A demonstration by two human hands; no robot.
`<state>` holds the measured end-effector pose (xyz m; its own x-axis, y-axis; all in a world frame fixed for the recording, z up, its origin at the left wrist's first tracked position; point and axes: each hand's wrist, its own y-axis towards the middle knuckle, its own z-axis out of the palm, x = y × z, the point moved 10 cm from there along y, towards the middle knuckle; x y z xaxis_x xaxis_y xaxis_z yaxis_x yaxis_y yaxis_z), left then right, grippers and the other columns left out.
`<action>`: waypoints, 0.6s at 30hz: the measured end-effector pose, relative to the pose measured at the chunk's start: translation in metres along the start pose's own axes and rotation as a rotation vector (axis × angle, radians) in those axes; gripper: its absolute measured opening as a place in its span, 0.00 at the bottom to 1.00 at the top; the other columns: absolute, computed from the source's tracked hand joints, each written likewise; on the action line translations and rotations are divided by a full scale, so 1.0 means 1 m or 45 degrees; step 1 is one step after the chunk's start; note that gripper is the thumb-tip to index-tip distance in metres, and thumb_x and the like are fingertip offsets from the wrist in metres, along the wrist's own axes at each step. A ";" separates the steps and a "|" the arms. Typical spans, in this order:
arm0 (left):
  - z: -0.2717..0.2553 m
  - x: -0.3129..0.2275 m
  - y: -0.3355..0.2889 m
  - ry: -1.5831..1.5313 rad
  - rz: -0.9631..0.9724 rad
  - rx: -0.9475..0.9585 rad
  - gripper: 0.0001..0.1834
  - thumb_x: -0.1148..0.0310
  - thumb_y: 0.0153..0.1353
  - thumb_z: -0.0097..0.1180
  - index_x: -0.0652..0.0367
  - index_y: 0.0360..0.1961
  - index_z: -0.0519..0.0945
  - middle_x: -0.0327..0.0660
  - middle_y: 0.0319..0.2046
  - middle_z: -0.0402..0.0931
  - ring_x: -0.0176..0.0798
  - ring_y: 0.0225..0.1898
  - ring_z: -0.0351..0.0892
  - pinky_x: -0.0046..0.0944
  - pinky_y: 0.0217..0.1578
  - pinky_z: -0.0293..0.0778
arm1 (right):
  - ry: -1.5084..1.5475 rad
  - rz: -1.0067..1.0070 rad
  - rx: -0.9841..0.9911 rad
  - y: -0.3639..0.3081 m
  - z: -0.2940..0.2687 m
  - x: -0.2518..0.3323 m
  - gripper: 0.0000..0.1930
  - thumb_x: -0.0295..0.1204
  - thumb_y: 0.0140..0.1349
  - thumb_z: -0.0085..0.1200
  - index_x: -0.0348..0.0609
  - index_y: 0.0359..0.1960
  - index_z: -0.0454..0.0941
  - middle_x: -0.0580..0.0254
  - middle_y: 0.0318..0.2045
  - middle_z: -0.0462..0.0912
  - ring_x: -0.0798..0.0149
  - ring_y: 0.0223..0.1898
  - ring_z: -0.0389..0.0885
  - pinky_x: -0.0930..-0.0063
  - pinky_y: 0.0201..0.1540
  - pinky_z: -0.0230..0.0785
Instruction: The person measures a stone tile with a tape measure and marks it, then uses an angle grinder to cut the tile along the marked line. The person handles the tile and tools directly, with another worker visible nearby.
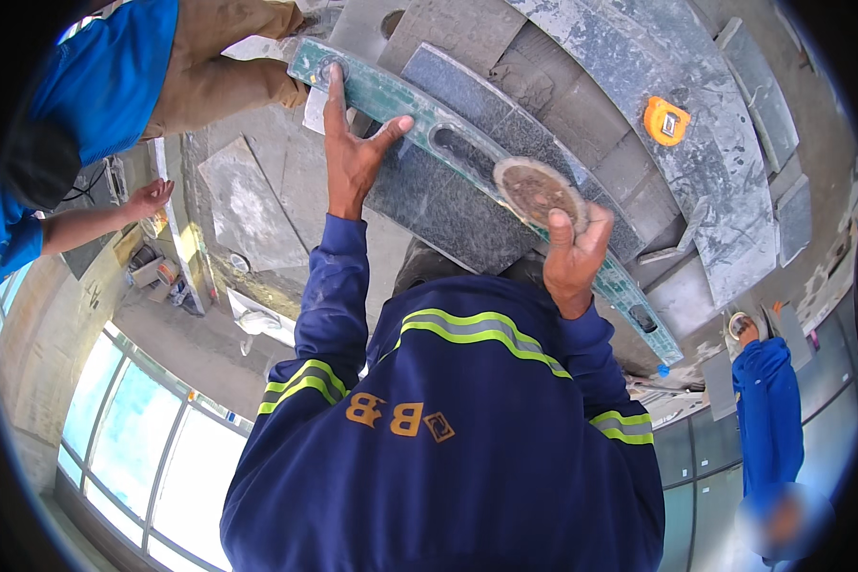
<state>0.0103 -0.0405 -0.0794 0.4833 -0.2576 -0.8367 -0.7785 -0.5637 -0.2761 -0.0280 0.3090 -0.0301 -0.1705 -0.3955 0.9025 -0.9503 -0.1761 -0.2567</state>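
The green level [412, 112] lies diagonally across the dark slab [448, 208], its long axis running from far left to near right. The left hand [351, 162], nearer its far end, has index finger and thumb spread against it; the right hand [579, 262] pinches the round disc [534, 186], which overlaps the level's middle, contact unclear.

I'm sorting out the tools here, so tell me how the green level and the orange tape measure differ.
The green level is a long, narrow bar with openings along it, whereas the orange tape measure is compact and rounded. The left hand is on the level, while no hand touches the tape measure, which lies on a mottled grey slab. Both are hand tools.
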 end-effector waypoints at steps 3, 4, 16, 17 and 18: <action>0.002 0.000 -0.002 -0.073 -0.022 -0.003 0.68 0.43 0.47 0.79 0.58 0.81 0.52 0.62 0.76 0.55 0.62 0.77 0.56 0.56 0.75 0.58 | 0.004 -0.136 0.141 -0.005 0.033 0.014 0.18 0.40 0.75 0.57 0.36 0.49 0.68 0.45 0.48 0.81 0.58 0.48 0.80 0.62 0.53 0.72; 0.001 -0.001 -0.002 -0.041 -0.020 -0.008 0.67 0.43 0.47 0.80 0.57 0.81 0.52 0.63 0.76 0.56 0.62 0.76 0.57 0.56 0.74 0.59 | 0.056 -0.117 0.144 -0.004 0.039 0.008 0.18 0.40 0.75 0.57 0.37 0.48 0.68 0.45 0.48 0.81 0.58 0.47 0.80 0.62 0.53 0.72; 0.001 -0.010 -0.003 0.075 0.012 -0.024 0.68 0.44 0.48 0.80 0.56 0.81 0.51 0.64 0.74 0.58 0.62 0.75 0.61 0.54 0.73 0.62 | -0.043 -0.073 0.220 -0.007 0.040 -0.017 0.17 0.36 0.75 0.58 0.36 0.51 0.66 0.46 0.50 0.82 0.63 0.47 0.80 0.65 0.53 0.72; 0.001 -0.011 -0.002 0.075 0.021 -0.020 0.67 0.43 0.48 0.79 0.56 0.81 0.51 0.64 0.75 0.57 0.63 0.75 0.60 0.55 0.73 0.61 | 0.046 -0.027 0.169 -0.004 0.034 -0.015 0.16 0.35 0.75 0.58 0.37 0.51 0.66 0.46 0.50 0.82 0.64 0.46 0.81 0.66 0.53 0.72; 0.001 -0.010 -0.003 0.065 0.017 -0.024 0.67 0.42 0.48 0.79 0.56 0.81 0.51 0.64 0.75 0.57 0.63 0.76 0.58 0.55 0.74 0.61 | 0.123 0.020 0.130 0.003 0.024 -0.009 0.15 0.34 0.75 0.58 0.37 0.50 0.67 0.47 0.50 0.82 0.64 0.46 0.81 0.67 0.52 0.73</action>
<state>0.0077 -0.0356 -0.0703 0.4931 -0.3048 -0.8149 -0.7777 -0.5742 -0.2558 -0.0228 0.2899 -0.0470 -0.2139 -0.3112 0.9260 -0.9167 -0.2636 -0.3003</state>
